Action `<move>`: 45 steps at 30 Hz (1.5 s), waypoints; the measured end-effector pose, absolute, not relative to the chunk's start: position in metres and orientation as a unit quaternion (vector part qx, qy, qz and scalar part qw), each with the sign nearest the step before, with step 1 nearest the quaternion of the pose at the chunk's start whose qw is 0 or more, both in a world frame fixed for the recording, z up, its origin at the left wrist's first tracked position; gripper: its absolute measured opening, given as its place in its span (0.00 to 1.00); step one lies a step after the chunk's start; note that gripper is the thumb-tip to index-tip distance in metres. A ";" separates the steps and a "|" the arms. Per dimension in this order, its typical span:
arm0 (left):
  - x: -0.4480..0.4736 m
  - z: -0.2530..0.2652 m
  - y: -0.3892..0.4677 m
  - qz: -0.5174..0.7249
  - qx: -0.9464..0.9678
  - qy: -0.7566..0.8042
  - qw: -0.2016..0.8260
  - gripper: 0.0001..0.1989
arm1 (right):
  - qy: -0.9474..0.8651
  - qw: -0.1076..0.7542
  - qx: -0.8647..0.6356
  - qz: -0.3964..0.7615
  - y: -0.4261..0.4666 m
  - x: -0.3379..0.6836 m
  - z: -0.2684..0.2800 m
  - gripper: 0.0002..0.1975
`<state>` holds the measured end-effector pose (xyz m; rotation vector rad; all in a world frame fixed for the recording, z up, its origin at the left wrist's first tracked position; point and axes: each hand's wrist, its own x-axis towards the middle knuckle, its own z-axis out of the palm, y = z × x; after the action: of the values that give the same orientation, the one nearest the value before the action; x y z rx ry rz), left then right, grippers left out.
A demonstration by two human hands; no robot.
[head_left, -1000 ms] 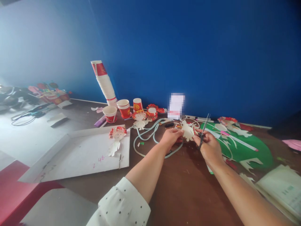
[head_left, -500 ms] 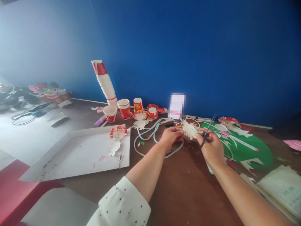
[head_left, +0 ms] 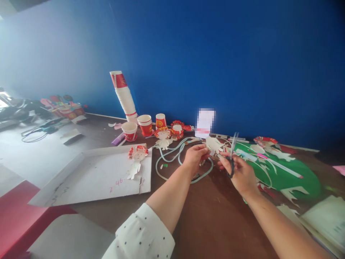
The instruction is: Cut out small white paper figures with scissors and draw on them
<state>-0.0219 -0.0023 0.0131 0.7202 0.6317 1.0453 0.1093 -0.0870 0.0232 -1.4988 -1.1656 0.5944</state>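
Between the thumb and fingers of my left hand (head_left: 196, 157) is the edge of a white paper cutout (head_left: 214, 144) with a jagged outline. My right hand (head_left: 242, 176) holds black-handled scissors (head_left: 233, 153), their blades pointing up and away from me. The right fingertips are close to the lower right edge of the cutout; whether they touch it I cannot tell. A pale blue cable (head_left: 176, 154) loops on the table around my left hand. To the right lies a green sheet (head_left: 288, 167) with paper scraps and a pink-capped marker (head_left: 280, 165).
A white box lid (head_left: 88, 176) at left carries a red-fringed paper figure (head_left: 138, 153). Behind it stand red-and-white paper cups (head_left: 129, 131) and a tall leaning cup stack (head_left: 125, 99). A blurred-out upright rectangle (head_left: 205, 122) stands by the blue wall (head_left: 215, 54). An open book (head_left: 326, 216) lies right.
The paper cutout has turned and shifted slightly up and left in my left hand. My right hand has tilted the scissors more upright. The whole view has shifted slightly.
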 end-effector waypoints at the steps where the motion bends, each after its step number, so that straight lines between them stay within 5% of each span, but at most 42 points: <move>1: -0.022 0.013 -0.002 0.485 0.327 0.291 0.757 0.12 | -0.501 0.527 -0.628 0.276 -0.088 0.107 0.024 0.23; 12: -0.021 0.014 -0.001 0.508 0.302 0.241 0.770 0.14 | -0.567 0.412 -0.625 0.344 -0.089 0.106 0.022 0.21; 45: -0.025 0.018 0.003 0.545 0.272 0.248 0.753 0.11 | -0.554 0.360 -0.642 0.389 -0.090 0.104 0.022 0.23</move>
<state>-0.0246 0.0027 0.0182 0.5941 0.5421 1.1891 0.1038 -0.0899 0.0224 -1.6547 -1.4278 1.0019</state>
